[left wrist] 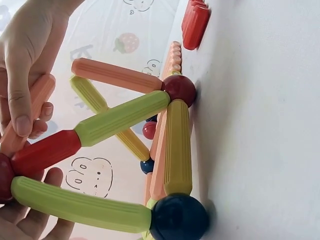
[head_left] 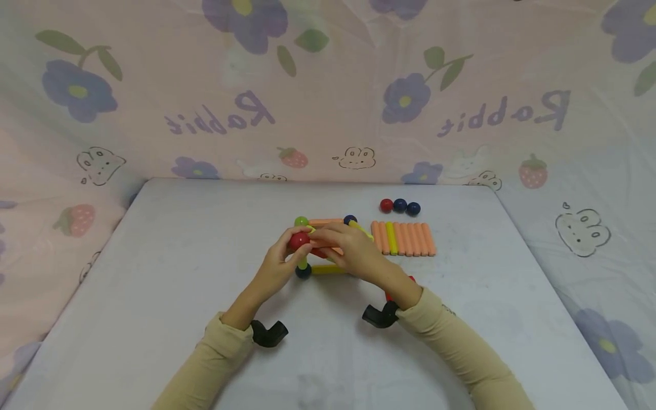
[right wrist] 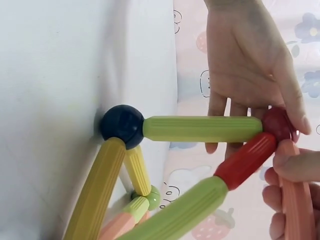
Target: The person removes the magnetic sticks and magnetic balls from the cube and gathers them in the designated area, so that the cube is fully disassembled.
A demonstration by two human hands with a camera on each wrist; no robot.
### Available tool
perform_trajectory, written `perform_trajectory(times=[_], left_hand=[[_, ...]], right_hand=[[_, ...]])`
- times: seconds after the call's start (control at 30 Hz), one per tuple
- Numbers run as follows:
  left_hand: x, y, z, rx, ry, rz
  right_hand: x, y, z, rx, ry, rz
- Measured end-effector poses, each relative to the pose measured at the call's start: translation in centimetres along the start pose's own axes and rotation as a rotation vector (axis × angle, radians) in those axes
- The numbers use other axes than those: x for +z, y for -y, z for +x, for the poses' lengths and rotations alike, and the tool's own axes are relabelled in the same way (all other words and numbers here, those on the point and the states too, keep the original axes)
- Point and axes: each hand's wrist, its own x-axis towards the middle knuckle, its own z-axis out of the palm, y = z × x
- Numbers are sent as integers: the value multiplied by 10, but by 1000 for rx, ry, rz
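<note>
Grips red ball (head_left: 299, 241) in left hand (head_left: 271, 270), pinches ridged salmon rod (right wrist: 298, 215) in right hand (head_left: 361, 250) against it, likely to keep joint steady, atop ball-and-rod frame (head_left: 326, 269) midway between left and right edges of white tabletop (head_left: 471, 319).

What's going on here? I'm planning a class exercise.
A person is handling a ball-and-stick frame. The left hand holds a red ball at a raised corner, while the right hand pinches an orange stick, its end at that ball. Beside the frame lies a row of orange sticks and one yellow stick; three loose balls sit beyond.
</note>
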Motion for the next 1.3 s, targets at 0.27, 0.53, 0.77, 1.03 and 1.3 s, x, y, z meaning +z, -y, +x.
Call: perform_trajectory(times=[0.27,0.53,0.77,1.03,1.3], left_hand=[[0,-1,-2,-2,4,-27],[1,0,0,-5,1,-37],[2,1,-1,0,1,-38],[3,0,-1,2,-6,-32],[3,-1,-2,-1,-5,-51]], right_hand=[[-3,1,-4,37,28,22],[-20,-4,-28,230,-80,217],[-40,-22,-57,370,-198,322],[-60,-60,-94,575,-266,222],[-72,-110,-127,904,-202,167]])
